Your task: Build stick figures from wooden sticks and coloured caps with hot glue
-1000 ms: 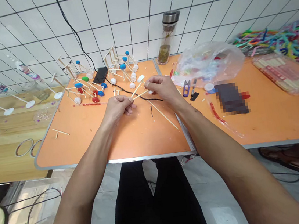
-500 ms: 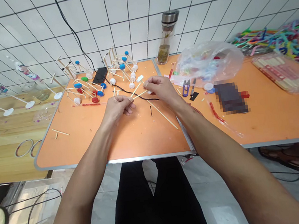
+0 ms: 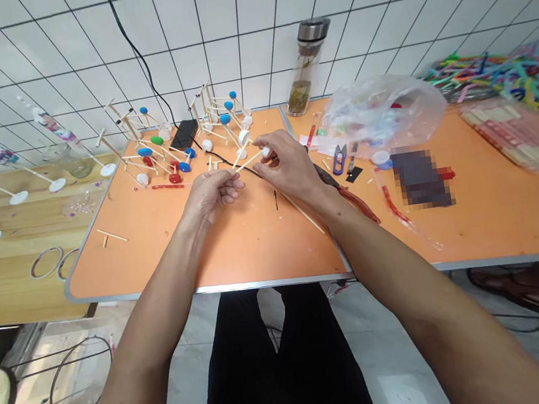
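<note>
Two thin sticks (image 3: 250, 161) spread in a V from the left grip (image 3: 213, 194), pinched between its thumb and forefinger above the orange surface (image 3: 236, 253). Just across from it, the right grip (image 3: 289, 167) seems to hold a white cap (image 3: 266, 153) near the end of one stick. Its thumb and forefinger have parted since half a second ago, so the cap now shows in the gap. That suggests cap and stick are being brought together; whether they are joined, I cannot tell. More of the red-handled pliers (image 3: 360, 204) has also come into sight beside the right grip, near the snips (image 3: 340, 159). Below the right grip lies a loose stick (image 3: 307, 215). Farther out, beyond the left grip, stand stick frames (image 3: 145, 152) with coloured ends; past the right grip are a bottle (image 3: 300, 84) and a plastic bag (image 3: 382, 116).
</note>
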`<state>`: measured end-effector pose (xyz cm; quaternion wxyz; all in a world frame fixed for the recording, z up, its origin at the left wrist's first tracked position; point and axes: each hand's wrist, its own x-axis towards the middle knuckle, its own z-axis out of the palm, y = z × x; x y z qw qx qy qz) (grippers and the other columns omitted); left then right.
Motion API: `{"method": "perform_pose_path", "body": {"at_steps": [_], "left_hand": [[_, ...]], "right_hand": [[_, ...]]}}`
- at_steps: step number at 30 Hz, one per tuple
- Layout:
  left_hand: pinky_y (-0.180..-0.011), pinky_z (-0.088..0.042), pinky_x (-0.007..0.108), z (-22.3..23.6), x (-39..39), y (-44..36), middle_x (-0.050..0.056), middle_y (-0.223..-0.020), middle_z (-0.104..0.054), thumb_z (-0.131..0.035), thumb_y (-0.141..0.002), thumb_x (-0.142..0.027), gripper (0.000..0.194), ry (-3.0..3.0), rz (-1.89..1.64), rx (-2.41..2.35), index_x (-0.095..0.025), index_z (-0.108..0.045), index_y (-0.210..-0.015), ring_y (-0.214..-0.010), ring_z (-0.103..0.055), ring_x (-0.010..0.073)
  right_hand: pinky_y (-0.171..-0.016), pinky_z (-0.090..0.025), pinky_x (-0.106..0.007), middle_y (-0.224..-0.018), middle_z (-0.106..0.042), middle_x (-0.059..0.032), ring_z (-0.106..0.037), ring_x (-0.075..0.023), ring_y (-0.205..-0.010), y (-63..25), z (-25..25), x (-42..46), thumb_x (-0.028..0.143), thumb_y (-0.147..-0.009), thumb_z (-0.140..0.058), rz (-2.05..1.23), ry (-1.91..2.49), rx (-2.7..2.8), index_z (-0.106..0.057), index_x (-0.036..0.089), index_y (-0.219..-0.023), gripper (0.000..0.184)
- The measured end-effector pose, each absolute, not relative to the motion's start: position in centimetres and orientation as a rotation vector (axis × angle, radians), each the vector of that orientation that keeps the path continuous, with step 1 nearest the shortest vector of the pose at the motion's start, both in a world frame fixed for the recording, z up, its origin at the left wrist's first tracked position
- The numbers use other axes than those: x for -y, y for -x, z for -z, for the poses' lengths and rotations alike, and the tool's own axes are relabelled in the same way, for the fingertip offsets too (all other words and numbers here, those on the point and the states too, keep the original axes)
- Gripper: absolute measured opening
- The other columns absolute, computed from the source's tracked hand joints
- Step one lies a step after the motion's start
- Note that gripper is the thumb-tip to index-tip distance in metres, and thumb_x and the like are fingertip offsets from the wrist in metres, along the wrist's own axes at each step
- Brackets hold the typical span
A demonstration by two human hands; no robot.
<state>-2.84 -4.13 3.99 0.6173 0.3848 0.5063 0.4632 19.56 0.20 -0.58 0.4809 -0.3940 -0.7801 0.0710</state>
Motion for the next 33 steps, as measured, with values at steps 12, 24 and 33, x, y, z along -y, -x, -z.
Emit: {"method": "perform_pose_path", "body": {"at_steps": [12,24,33], "left_hand": [[-0.048,-0.048,0.019,-4.2,4.2,3.1,0.005,-0.073,-0.082,-0.089,-0.09,-0.088,0.069,-1.014,-1.102,-1.183,-0.02,-0.073,-0.091,-0.054,-0.071,0.0119],[-0.056,-0.054,0.022,-4.1,5.0,2.7,0.001,-0.102,-0.083,-0.097,-0.094,-0.042,0.035,-1.184,-1.316,-1.212,-0.024,-0.072,-0.11,-0.062,-0.07,0.0092],[-0.062,-0.06,0.025,-3.7,4.7,2.7,0.001,-0.109,-0.079,-0.094,-0.092,-0.031,0.043,-1.226,-1.256,-1.125,-0.024,-0.074,-0.129,-0.068,-0.074,0.011]], "right_hand": [[-0.078,-0.063,-0.036,-0.096,-0.08,-0.0033,-0.071,-0.0192,-0.078,-18.9,0.0,0.0,0.032,-0.101,-0.082,-0.374,1.02,1.686,-0.079,0.025,-0.1,0.008],[-0.062,-0.061,-0.023,-0.101,-0.084,-0.0032,-0.07,-0.0114,-0.074,-19.0,-3.3,2.1,0.068,-0.076,-0.112,-1.382,0.915,1.306,-0.074,0.025,-0.092,0.06],[-0.054,-0.053,-0.019,-0.095,-0.083,-0.0013,-0.064,-0.0087,-0.069,-18.6,-3.2,2.4,0.07,-0.064,-0.117,-1.552,0.824,1.288,-0.081,0.023,-0.093,0.066]]}}
